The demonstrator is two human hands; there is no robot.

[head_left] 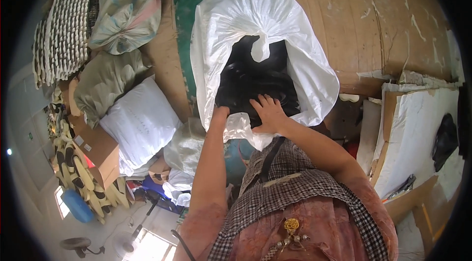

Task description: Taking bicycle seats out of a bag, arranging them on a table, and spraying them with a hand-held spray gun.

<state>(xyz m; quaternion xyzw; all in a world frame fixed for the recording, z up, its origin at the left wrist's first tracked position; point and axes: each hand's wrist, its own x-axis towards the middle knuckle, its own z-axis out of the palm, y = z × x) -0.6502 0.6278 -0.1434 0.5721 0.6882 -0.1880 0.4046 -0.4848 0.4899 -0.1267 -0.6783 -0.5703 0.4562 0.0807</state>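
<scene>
A large white woven sack [314, 64] stands in front of me with its mouth wide open and its rim folded outward. Glossy black pieces [253, 76] fill it; their exact kind is hard to make out. My right hand [270, 113] lies on these pieces near the sack's close edge, fingers spread and nothing gripped. At the left of the mouth, my left hand [221, 113] touches the sack's rim, and its fingers are mostly hidden. Between my wrists, a crumpled flap of the sack [238, 127] hangs over the near side.
Brown cardboard [339, 20] covers the surface at the right. On the left lie a stuffed white sack [142, 118], a tied grey sack [128, 10] and a cardboard box [98, 150]. Stacks of pale shoe-sole-shaped pieces [61, 34] stand beyond them. White-faced boards [418, 128] lean at the right.
</scene>
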